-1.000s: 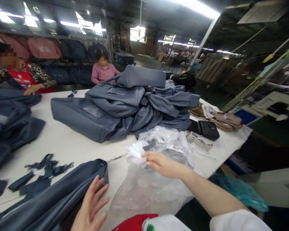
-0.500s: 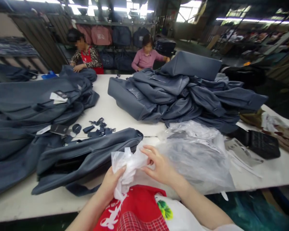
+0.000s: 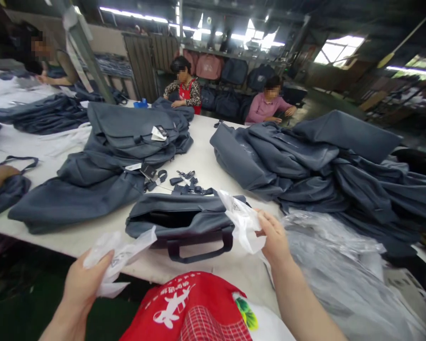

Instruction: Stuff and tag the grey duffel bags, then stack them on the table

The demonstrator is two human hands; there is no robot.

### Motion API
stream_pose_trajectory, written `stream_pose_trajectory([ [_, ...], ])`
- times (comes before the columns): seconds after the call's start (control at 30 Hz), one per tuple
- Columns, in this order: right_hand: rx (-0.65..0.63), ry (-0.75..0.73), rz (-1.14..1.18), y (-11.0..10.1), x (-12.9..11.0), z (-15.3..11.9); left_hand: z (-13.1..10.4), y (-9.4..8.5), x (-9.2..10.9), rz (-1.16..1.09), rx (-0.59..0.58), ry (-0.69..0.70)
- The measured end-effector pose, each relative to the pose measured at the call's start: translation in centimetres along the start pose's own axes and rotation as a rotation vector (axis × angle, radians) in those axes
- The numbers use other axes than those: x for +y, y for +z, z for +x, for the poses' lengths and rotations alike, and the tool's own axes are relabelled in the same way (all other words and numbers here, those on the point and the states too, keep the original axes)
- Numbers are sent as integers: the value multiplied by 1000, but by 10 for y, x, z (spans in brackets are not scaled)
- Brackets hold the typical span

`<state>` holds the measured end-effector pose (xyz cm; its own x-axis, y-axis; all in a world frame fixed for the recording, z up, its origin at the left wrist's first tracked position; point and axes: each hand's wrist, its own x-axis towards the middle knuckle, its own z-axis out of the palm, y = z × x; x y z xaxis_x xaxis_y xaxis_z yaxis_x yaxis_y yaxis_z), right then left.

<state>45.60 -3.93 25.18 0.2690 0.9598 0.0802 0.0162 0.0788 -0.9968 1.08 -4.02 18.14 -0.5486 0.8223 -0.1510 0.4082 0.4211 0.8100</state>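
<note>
My left hand [image 3: 87,279] is closed around a crumpled thin white plastic bag [image 3: 119,258] with a small printed mark, held out past the table's front edge. On the right, my right hand [image 3: 275,237] pinches another crumpled white plastic bag [image 3: 240,220], which bears a printed triangle. The two bags are apart. Between my hands a dark blue-grey handbag [image 3: 184,213] lies on the table, its top gaping and its handle toward me. The upper part of the right-hand bag overlaps the handbag's right end.
Blue-grey bags are piled at the back right [image 3: 305,156] and at the left [image 3: 128,137]. Straps with clips [image 3: 190,182] lie behind the handbag. Clear plastic bags [image 3: 333,265] cover the right front. Co-workers [image 3: 186,90] sit across the white table [image 3: 202,135]; another person's hand [image 3: 2,177] shows far left.
My hands have moved wide apart, each with a white plastic bag; before, they were together at one white bundle. The view has turned left, so the table appears further right.
</note>
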Motion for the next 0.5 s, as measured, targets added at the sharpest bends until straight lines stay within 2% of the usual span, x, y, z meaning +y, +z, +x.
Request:
stream_pose_trajectory([
  [0.07,-36,-93,-10,40,-7,7,22,-20,-15,60,61,-58],
  [0.13,-169,-260,-108,87,-8,16,39,-29,-20,21,59,-4],
  [0.2,-443,-401,-353,133,-2,28,53,-31,-17,-79,46,125],
  [0.27,-798,-421,-759,172,11,40,64,-27,-10,-96,-2,180],
  [0.3,-936,-382,-966,188,19,46,69,-24,-5,-57,-59,200],
  [0.33,-1021,-327,-1139,202,28,53,72,-19,-1,1,-145,244],
  [0.37,-1050,-274,-1267,213,37,59,74,-13,4,66,-257,313],
  [0.43,-1005,-211,-1391,230,53,72,72,3,13,172,-513,509],
  [0.5,-927,-187,-1429,244,65,86,65,21,19,281,-710,667],
])
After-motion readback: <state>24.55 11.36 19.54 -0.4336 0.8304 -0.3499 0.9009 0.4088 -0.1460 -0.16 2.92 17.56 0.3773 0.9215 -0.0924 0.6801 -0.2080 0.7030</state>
